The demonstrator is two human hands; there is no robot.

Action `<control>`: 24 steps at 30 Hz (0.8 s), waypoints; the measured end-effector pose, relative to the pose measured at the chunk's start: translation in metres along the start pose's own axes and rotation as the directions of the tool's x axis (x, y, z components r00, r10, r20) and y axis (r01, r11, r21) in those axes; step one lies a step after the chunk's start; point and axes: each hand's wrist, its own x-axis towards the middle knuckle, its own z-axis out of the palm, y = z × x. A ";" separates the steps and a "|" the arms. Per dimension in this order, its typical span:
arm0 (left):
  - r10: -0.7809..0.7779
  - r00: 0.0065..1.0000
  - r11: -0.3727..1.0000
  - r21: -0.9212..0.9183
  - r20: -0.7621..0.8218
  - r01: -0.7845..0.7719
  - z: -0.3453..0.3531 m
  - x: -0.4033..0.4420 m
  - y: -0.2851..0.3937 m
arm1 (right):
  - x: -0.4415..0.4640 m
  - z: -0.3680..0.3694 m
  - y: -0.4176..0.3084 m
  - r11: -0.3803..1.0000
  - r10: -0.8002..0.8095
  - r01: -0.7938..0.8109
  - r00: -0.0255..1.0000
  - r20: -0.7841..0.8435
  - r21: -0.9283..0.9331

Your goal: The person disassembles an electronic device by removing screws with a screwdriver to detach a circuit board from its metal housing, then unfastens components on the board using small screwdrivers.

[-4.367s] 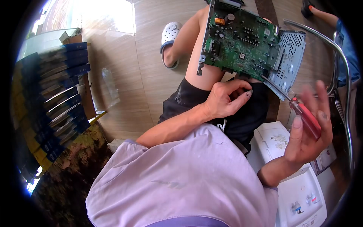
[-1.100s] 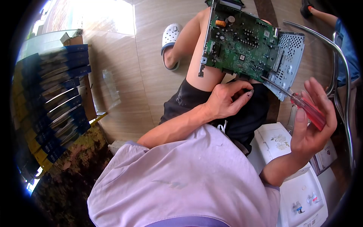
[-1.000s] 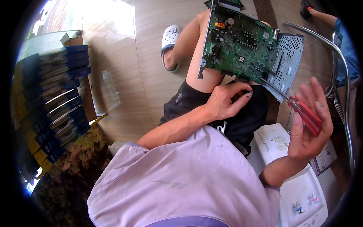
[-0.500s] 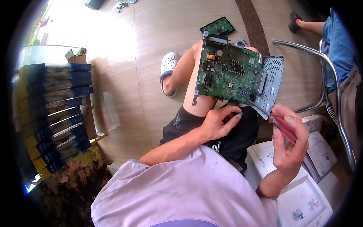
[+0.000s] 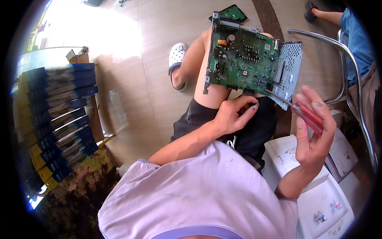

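A green circuit board (image 5: 248, 59) on a metal frame lies across my knees, with a perforated metal plate (image 5: 292, 59) along its right side. My right hand (image 5: 314, 139) holds a screwdriver (image 5: 308, 117) with a red translucent handle, between thumb and fingers, some fingers lifted off. The screwdriver's shaft slants up-left, its tip at the board's lower right corner. Just below the board's front edge is my left hand (image 5: 236, 115), thumb and forefinger pinched together; what is between them, if anything, is too small to make out.
A second circuit board (image 5: 234, 14) lies on the floor beyond my knees. Stacked blue and yellow boxes (image 5: 71, 115) stand at left. To the right are a chrome chair frame (image 5: 350, 59), a person's leg (image 5: 328, 18), and a white foam box (image 5: 326, 203) holding small parts.
The view has shifted a little, and the board appears slightly higher. The fingers of my right hand have spread somewhat around the screwdriver handle. My left hand keeps its pinch.
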 end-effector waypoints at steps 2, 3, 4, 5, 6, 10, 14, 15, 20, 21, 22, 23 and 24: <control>0.034 0.999 0.999 0.005 -0.016 -0.034 0.001 0.001 0.001 | -0.001 -0.001 0.003 1.000 -0.002 0.002 1.000 0.010 -0.024; 0.048 0.999 0.999 0.008 -0.021 -0.048 0.001 0.001 0.000 | -0.001 -0.004 0.005 0.997 -0.029 0.030 0.999 0.021 -0.077; 0.063 0.998 0.998 0.011 -0.026 -0.063 0.001 0.002 0.000 | -0.001 -0.007 0.007 0.990 -0.055 0.059 0.998 0.034 -0.130; 0.060 0.998 0.998 0.011 -0.023 -0.060 0.001 0.002 0.000 | -0.001 -0.008 0.006 0.986 -0.041 0.045 0.999 0.033 -0.162; 0.058 0.998 0.998 0.012 -0.019 -0.058 0.000 0.002 0.001 | -0.002 -0.010 0.005 0.980 -0.027 0.032 0.999 0.030 -0.194; 0.059 0.998 0.998 0.017 -0.023 -0.058 0.000 0.002 0.001 | -0.007 -0.005 0.009 0.967 -0.005 -0.007 0.999 -0.048 -0.254; 0.049 0.999 0.999 -0.010 -0.022 -0.049 0.000 0.001 -0.001 | 0.003 0.005 0.006 0.993 -0.053 0.046 0.996 -0.072 -0.104; 0.052 0.998 0.999 -0.007 -0.022 -0.052 0.000 0.002 -0.001 | 0.003 0.008 0.004 0.997 -0.048 0.043 0.996 -0.078 -0.062; 0.042 0.999 0.999 -0.011 -0.012 -0.042 0.000 0.001 -0.002 | -0.007 0.002 0.005 0.997 0.000 -0.003 0.999 -0.043 -0.078; 0.036 0.999 0.999 -0.011 -0.012 -0.036 0.000 0.001 -0.002 | -0.006 -0.002 0.006 0.988 -0.023 0.020 1.000 -0.016 -0.155; 0.030 0.999 0.999 -0.010 -0.014 -0.030 0.000 0.001 -0.002 | -0.006 -0.005 0.007 0.973 -0.045 0.047 0.999 0.015 -0.228; 0.032 0.999 0.999 -0.011 -0.015 -0.032 0.000 0.001 -0.002 | -0.007 -0.006 0.009 0.973 -0.046 0.048 0.999 0.014 -0.228; 0.034 0.999 0.999 -0.011 -0.017 -0.034 0.000 0.001 -0.002 | -0.009 -0.006 0.011 0.973 -0.047 0.049 0.999 0.013 -0.228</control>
